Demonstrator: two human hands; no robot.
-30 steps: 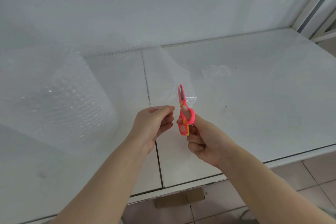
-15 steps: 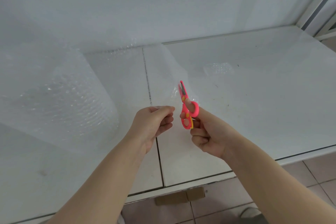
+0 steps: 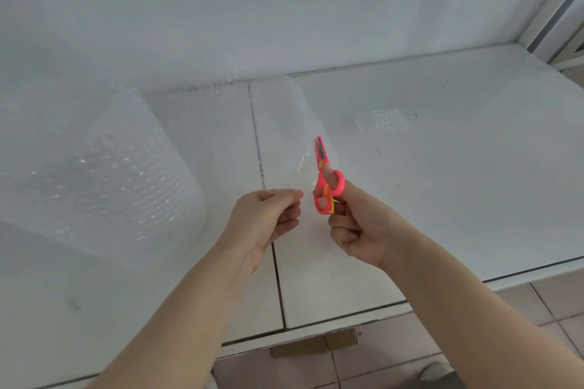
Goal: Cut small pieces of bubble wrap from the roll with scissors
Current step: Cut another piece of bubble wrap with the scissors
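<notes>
The person is standing at a white table (image 3: pixel 442 167). The left hand (image 3: pixel 265 224) is pinching the near edge of the loose bubble wrap sheet (image 3: pixel 284 136) between thumb and curled fingers, holding it up off the surface. The right hand (image 3: pixel 357 224) is gripping the pink scissors (image 3: pixel 325 180), thumb through the upper loop, blades nearly closed and pointing away, touching the sheet's right edge. The big roll (image 3: pixel 94 174) is sitting at the left, the sheet trailing from it. A small cut piece (image 3: pixel 380 120) is lying flat farther back, well apart from the hands.
</notes>
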